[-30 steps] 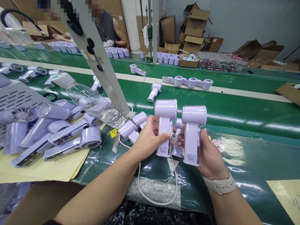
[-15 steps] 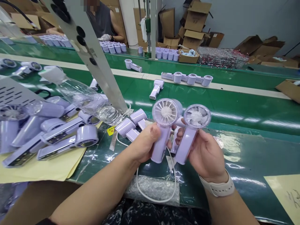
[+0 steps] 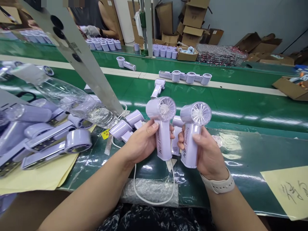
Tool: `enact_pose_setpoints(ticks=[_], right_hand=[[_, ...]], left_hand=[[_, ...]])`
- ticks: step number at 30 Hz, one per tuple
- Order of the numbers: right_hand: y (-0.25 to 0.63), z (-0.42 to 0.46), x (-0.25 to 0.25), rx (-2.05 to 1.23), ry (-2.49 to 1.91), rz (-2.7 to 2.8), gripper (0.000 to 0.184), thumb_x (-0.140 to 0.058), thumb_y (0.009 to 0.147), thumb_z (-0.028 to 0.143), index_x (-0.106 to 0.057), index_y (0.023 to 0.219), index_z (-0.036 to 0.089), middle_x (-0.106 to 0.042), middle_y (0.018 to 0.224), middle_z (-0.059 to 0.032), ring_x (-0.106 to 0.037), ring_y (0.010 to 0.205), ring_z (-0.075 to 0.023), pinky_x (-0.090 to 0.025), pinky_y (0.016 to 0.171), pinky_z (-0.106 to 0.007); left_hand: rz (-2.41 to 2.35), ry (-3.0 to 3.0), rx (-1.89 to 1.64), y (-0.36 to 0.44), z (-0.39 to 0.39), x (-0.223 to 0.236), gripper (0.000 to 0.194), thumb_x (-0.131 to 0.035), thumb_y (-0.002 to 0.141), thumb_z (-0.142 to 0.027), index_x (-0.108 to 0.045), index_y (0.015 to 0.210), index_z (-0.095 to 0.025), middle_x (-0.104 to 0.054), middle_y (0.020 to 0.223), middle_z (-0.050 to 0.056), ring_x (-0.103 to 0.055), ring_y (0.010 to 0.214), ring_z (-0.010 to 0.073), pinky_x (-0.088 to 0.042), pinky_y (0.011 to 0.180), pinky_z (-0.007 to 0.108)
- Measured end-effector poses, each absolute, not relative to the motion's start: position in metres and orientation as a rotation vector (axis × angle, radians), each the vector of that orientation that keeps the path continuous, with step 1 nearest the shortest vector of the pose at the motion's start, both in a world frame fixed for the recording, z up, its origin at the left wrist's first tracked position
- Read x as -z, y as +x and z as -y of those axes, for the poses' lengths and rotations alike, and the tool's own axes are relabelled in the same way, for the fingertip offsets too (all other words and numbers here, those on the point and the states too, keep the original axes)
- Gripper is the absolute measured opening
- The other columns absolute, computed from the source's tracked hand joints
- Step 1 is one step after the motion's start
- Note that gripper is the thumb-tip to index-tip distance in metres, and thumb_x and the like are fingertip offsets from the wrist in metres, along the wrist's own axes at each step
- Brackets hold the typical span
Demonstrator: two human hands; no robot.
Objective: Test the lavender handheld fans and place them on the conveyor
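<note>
My left hand (image 3: 144,139) is closed round the handle of a lilac handheld fan (image 3: 163,138), its clear round grille facing right and toward me. In my right hand (image 3: 208,149) is a second handheld fan (image 3: 191,144), held upright beside the first with a small gap. Lettering runs down both handles. Behind them another lilac fan (image 3: 177,121) is partly hidden. A white cable (image 3: 154,202) loops below my hands over a bubble-wrap pad (image 3: 166,189). Left of my left hand lie two more fans (image 3: 120,129) on the green bench.
A pile of fans (image 3: 38,131) rests on yellow paper at left, under a clear plastic bottle (image 3: 72,93). A slanted metal post (image 3: 89,67) rises there. Several fans line the belt's pale strip (image 3: 240,89). Across the belt, a co-worker's gloved hand (image 3: 91,31) is near lilac cups. Yellow paper (image 3: 288,189) lies right.
Both fans have turned in my hands, so their handle lettering and the sides of their heads now show. The view has shifted slightly to the right.
</note>
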State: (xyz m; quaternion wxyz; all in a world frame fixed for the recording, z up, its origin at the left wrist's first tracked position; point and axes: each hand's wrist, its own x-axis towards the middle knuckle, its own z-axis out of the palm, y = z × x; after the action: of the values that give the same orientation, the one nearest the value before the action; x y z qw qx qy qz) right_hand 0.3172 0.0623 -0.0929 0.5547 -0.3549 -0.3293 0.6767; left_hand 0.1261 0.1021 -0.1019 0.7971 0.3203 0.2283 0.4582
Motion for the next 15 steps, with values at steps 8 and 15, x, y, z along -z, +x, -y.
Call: enact_pose_setpoints(ticks=[8, 15], right_hand=[[0.321, -0.061, 0.089, -1.618, -0.769, 0.818, 0.059, -0.095, 0.069, 0.033, -0.065, 0.120, 0.031, -0.069, 0.099, -0.0021, -0.066, 0.081, -0.0197, -0.060, 0.071, -0.034], [0.320, -0.065, 0.097, -1.456, -0.785, 0.799, 0.030, -0.070, 0.097, 0.051, -0.072, 0.116, 0.029, -0.081, 0.101, -0.0060, -0.075, 0.083, -0.0232, -0.065, 0.076, -0.040]], left_hand=[[-0.565, 0.713, -1.036, 0.126, -0.104, 0.106, 0.041, -0.082, 0.087, -0.042, -0.063, 0.115, -0.018, -0.079, 0.106, 0.009, -0.077, 0.087, 0.0238, -0.064, 0.078, 0.039], [-0.612, 0.856, -1.018, 0.123, -0.103, 0.104, 0.048, -0.086, 0.080, -0.028, -0.059, 0.118, -0.017, -0.080, 0.100, 0.008, -0.078, 0.088, 0.0227, -0.060, 0.080, 0.033]])
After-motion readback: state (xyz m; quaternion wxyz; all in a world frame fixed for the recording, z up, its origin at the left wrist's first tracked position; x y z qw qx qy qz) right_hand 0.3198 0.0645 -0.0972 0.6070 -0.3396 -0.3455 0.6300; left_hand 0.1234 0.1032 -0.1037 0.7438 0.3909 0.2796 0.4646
